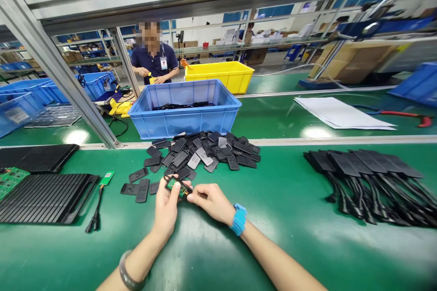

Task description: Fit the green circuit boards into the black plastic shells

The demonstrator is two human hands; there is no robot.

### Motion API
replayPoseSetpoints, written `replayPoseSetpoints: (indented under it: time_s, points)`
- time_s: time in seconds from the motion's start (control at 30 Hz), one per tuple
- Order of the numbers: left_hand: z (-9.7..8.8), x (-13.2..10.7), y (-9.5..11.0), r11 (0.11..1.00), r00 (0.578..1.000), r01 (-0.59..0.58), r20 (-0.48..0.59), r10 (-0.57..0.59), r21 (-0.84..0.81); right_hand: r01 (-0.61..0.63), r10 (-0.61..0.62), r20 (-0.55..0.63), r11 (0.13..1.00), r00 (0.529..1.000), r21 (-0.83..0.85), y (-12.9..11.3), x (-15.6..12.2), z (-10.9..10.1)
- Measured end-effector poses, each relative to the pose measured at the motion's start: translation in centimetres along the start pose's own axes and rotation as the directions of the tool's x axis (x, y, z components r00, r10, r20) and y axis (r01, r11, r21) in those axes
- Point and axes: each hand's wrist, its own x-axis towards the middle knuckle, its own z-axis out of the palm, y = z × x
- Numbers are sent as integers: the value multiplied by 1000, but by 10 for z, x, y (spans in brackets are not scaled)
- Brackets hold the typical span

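My left hand (166,204) holds a small black plastic case with a green circuit board (175,187) in it, the thumb pressed on the board. At the board's right end, where short yellowish wires show, the fingers of my right hand (211,202) are pinched together; exactly what lies between them is partly hidden. Just beyond my hands spreads a loose pile of black plastic case halves (205,152). To the left, a single green circuit board with a black cable (98,204) lies on the green table (205,254).
A blue bin (184,120) with black parts stands behind the pile, a yellow bin (221,77) beyond. Cabled black units (365,177) lie right, black ribbed trays (51,198) left. White papers (341,111) rest behind. A metal post (64,63) rises left. A co-worker (155,61) faces me.
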Motion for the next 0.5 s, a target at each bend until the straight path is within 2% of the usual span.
replayPoseSetpoints:
  time_s: [0.03,0.1,0.17,0.23,0.33,0.4,0.5]
  points:
    - [0,2,1,998,999,38,-18,-40,-55,56,-56,-1,998,998,-35,2,2,-5]
    - [-1,6,2,984,990,112,-64,-122,-138,120,-146,-105,968,984,-222,9,8,-17]
    - [-3,9,3,973,978,166,-104,-184,-159,45,-188,-254,876,949,-481,18,14,-27]
    - [-3,8,3,966,969,209,-100,-225,-149,-71,-196,-325,752,925,-655,28,20,-32]
    - [0,2,2,958,965,261,33,-259,-120,-146,-175,-335,652,926,-744,40,26,-34]
    - [3,-3,0,955,952,285,139,-273,-77,-184,-153,-347,619,925,-763,44,28,-33]
    - [6,-9,-4,957,928,291,237,-287,16,-227,-112,-356,586,928,-777,48,28,-34]
